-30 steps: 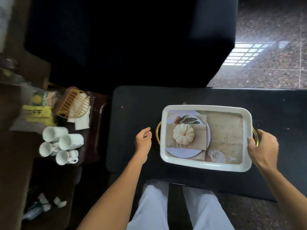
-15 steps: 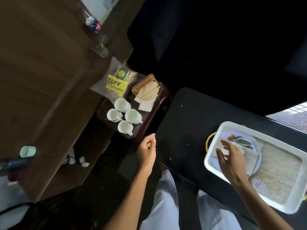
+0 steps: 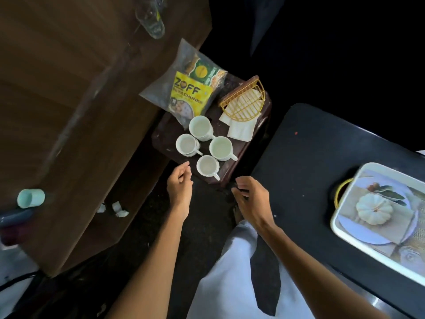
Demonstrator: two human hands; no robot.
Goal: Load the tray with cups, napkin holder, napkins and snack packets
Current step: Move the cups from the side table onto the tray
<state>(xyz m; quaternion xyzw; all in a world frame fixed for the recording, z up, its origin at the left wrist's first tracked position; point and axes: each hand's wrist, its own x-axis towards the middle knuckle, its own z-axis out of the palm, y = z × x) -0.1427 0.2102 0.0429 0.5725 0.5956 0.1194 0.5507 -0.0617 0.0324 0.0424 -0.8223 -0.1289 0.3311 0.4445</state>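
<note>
Several white cups [image 3: 208, 166] stand close together on a small dark side table [image 3: 232, 174], with the snack packets [image 3: 187, 94] in a clear bag behind them. A yellow wire napkin holder [image 3: 244, 103] lies tilted over white napkins [image 3: 241, 130]. The white tray [image 3: 347, 192] with a printed pumpkin picture and gold handles rests on the black table at the right edge. My left hand [image 3: 180, 187] hovers just left of the nearest cup, fingers loosely curled and holding nothing. My right hand [image 3: 251, 199] hovers below the side table's near corner, also holding nothing.
A brown wooden table [image 3: 69, 100] fills the left, with a plastic bottle [image 3: 151, 24] on it and a pale green cup [image 3: 31, 198] at its near edge. The black table [image 3: 310, 157] carries the tray. My white trousers [image 3: 230, 272] are below.
My right hand has left the tray and swung left toward the side table. My left hand has moved up close to the cups. The view has turned further left.
</note>
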